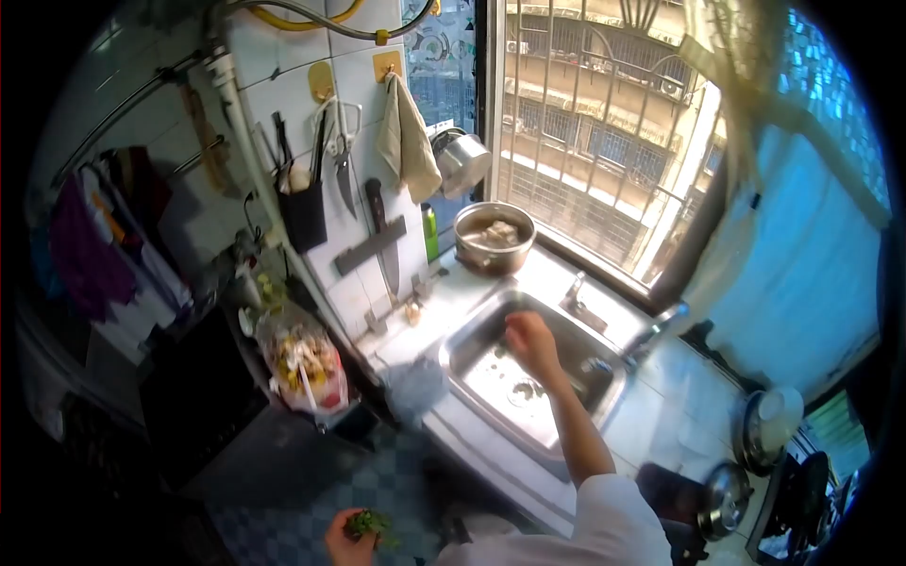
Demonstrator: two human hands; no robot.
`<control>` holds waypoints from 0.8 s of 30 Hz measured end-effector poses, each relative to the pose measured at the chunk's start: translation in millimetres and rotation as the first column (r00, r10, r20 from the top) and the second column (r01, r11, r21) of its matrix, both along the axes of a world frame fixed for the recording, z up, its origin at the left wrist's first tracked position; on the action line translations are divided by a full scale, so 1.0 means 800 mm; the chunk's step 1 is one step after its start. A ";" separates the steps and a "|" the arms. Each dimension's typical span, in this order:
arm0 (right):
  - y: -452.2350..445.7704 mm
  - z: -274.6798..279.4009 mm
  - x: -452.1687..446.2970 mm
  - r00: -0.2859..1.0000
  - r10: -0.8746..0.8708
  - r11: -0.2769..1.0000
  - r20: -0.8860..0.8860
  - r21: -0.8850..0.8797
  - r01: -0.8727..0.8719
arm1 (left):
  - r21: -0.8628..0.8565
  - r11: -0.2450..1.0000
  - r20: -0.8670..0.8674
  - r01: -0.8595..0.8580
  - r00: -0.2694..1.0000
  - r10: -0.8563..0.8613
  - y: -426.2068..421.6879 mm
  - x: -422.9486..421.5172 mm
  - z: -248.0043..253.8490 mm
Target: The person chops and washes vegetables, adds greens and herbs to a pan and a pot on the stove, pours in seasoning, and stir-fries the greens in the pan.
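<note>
Low at the bottom of the view, my left hand [344,545] is closed around a small bunch of green leafy herbs [370,524], off to the left of the counter. My right arm stretches forward over the steel sink [460,366]. Above the basin, my right hand [530,340] has its fingers curled; whatever they hold, if anything, is hidden. A few small dark green bits lie in the basin near that hand. The round drain [525,392] shows at the bottom of the sink. Beside the sink stands a chrome faucet [658,325].
A metal pot [494,259] with pale lumps in liquid stands behind the sink, by the barred window. Knives [379,222] and a cloth [408,141] hang on the tiled wall. At left sits a filled plastic bag [307,363]. Pans and a lid [727,500] are at right.
</note>
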State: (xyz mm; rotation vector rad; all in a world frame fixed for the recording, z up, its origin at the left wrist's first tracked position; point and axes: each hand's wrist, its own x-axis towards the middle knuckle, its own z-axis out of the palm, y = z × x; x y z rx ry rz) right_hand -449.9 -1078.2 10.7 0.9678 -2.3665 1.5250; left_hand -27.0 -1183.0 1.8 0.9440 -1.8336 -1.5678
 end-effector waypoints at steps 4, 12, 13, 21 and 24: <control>-0.142 -0.044 -0.220 0.971 -0.240 0.968 -0.010 -0.079 0.239 | 0.060 0.996 0.079 0.061 0.995 -0.066 -0.105 -0.098 0.014; -0.277 -0.104 -0.455 0.768 -0.598 0.738 0.228 0.530 0.417 | -0.025 0.991 0.243 0.129 0.963 -0.119 -0.239 -0.234 -0.013; -0.286 -0.106 -0.462 0.751 -0.615 0.722 0.240 0.554 0.414 | -0.033 0.991 0.249 0.128 0.962 -0.116 -0.246 -0.247 -0.012; -0.299 -0.146 -0.516 0.816 -0.577 0.557 -0.016 0.724 0.408 | 0.121 0.968 0.255 0.221 0.935 -0.245 -0.284 -0.319 -0.019; -0.288 -0.155 -0.551 0.869 -0.495 0.685 0.021 0.624 0.375 | 0.056 0.972 0.306 0.226 0.923 -0.232 -0.284 -0.341 -0.005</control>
